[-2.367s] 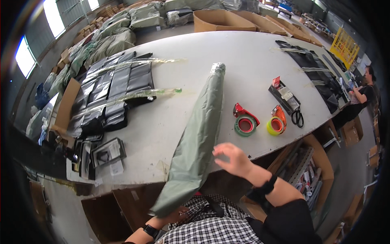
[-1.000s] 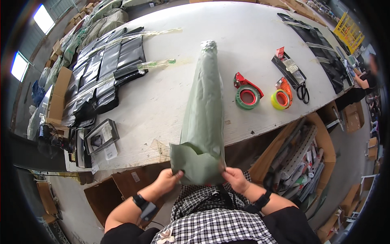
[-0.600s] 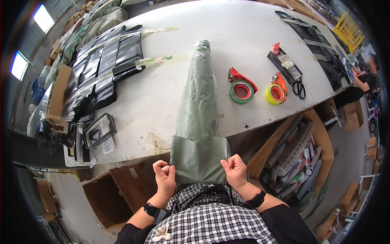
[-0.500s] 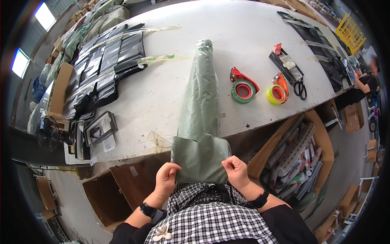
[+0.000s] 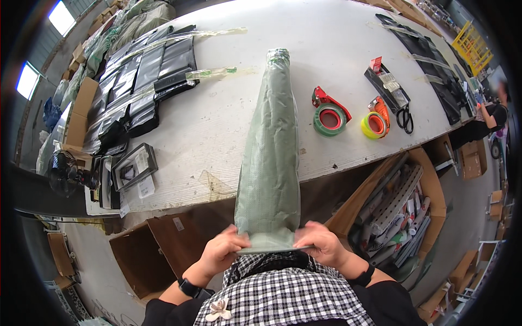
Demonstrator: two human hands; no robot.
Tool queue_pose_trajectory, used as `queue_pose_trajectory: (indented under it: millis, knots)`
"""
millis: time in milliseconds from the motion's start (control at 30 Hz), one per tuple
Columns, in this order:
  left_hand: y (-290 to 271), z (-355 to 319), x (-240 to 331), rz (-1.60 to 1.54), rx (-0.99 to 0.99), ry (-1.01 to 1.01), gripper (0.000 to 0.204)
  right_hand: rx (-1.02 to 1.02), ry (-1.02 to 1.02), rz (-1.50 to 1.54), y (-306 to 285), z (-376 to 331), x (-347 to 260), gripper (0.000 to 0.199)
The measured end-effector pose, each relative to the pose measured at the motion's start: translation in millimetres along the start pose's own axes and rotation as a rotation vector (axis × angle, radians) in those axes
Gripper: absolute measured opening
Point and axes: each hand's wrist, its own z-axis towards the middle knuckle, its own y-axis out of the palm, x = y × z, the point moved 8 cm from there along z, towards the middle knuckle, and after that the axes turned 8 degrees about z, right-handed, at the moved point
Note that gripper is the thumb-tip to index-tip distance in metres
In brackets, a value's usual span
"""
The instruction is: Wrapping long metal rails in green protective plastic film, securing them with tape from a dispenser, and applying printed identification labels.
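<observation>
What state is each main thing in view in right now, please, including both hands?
Green bundle: taped at far end
Left hand: closed on the bundle's near end, blurred
Right hand: likewise
Red dispenser: loaded with green tape
Orange dispenser: loaded with yellow tape
Black sheets, left: flat, taped across
Lower-left carton: open
Right carton: open, filled

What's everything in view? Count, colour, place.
wrap: 1, green, centre
table: 1, white, under wrap
sheets: several, black, table's left and right
dispensers: 2, red, orange, right of wrap
scissors: 1, black, right of dispensers
tray: 1, black, beyond scissors
boxes: some, dark, table's near left
fan: 1, black, left
cartons: several, brown, around table
rolls: many, mixed, right carton
rack: 1, yellow, far right
co-worker: 1, dark top, right
apron: 1, black/white, lower edge
left hand, right hand: 2, bare, wrap's near edge
</observation>
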Motion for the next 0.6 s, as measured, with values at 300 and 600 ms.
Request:
queue_pose_trajectory:
  millis: [300, 600]
  knots:
    - [43, 38, -71, 0.340, 0.388, -0.636, 0.022, 0.616, 0.615, 0.327, 20, -19, 161, 0.018]
    - [66, 74, 11, 0.503, 0.137, -0.034, 0.028, 0.603, 0.361, -0.165, -114, 38, 124, 0.033]
